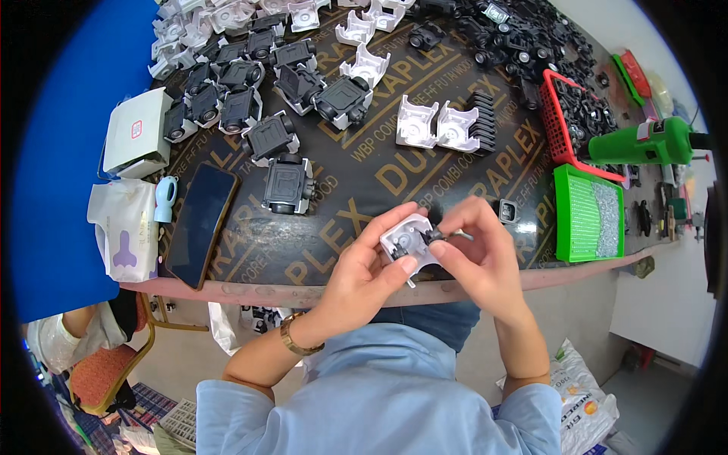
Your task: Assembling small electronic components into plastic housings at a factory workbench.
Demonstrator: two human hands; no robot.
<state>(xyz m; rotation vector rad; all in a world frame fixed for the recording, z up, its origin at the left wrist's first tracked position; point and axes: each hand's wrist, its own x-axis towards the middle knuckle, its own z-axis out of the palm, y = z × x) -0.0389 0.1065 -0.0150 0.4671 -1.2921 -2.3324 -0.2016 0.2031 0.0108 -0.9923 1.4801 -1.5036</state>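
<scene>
Left hand [364, 262] curled around white plastic housing [404, 241], held above table edge [250, 290]. Right hand [478, 243] fingers pinched shut on small black insert [437, 236], pressing into housing. Risk: insert misaligned, slips from pinch, drops off table edge into lap.

Sleeves: you wear a light blue top with short sleeves that end above your elbows.
Forearms: both are bare, without gloves.
Left wrist: you have a gold-coloured watch [297, 343] with a metal band.
Left hand [371, 262]: no ring visible.
Right hand [478, 246]: bare, no ring visible.
</scene>
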